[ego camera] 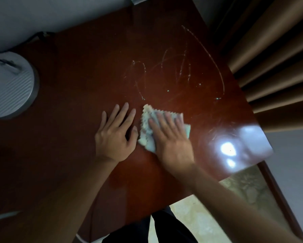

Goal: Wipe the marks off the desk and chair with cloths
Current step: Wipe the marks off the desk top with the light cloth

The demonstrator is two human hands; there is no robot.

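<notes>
Cloth (148, 132) pinned flat under right hand (171, 141), fingers spread, left hand (114, 135) flat beside, marks (164, 74) beyond, desk (77, 95) edge right.

We stood in what looked like a furnished room of a home: a glossy reddish wooden desk (80, 88), brown pleated curtains (270, 55) at two o'clock, a round grey lamp base (8, 88) at nine o'clock.

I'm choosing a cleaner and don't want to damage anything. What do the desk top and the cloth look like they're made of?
Desk: looks like dark red-brown wood or veneer under a glossy lacquer; it mirrors a bright light near its right corner.
Cloth: seems a soft, pale, nubby fabric, perhaps microfibre, with a zigzag-cut edge; it lies flat under the right hand.
</notes>
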